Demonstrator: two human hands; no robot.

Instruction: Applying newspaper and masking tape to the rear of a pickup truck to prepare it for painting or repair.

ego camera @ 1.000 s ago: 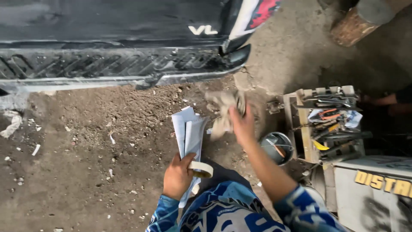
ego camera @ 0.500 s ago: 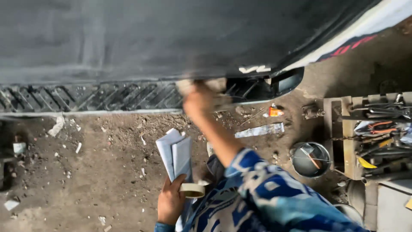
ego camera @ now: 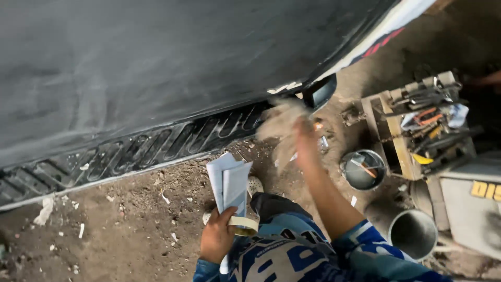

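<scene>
Holding folded paper sheets (ego camera: 229, 185) and a tape roll (ego camera: 241, 225) tight, the left hand (ego camera: 216, 237) waits while the blurry right hand (ego camera: 305, 141) grips a rag (ego camera: 279, 125) at the unfinished dark car panel (ego camera: 156, 68).

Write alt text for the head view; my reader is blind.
Left hand grips folded papers and a tape roll; the blurred right hand holds a rag near a dark car panel above dirt ground.

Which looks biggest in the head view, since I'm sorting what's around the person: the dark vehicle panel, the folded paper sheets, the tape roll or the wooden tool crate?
1. Dark vehicle panel, by far the largest.
2. Wooden tool crate.
3. Folded paper sheets in the left hand.
4. Tape roll, also in that hand.
The paper sits nearer the camera, so its gap to the crate is unsure.
</scene>
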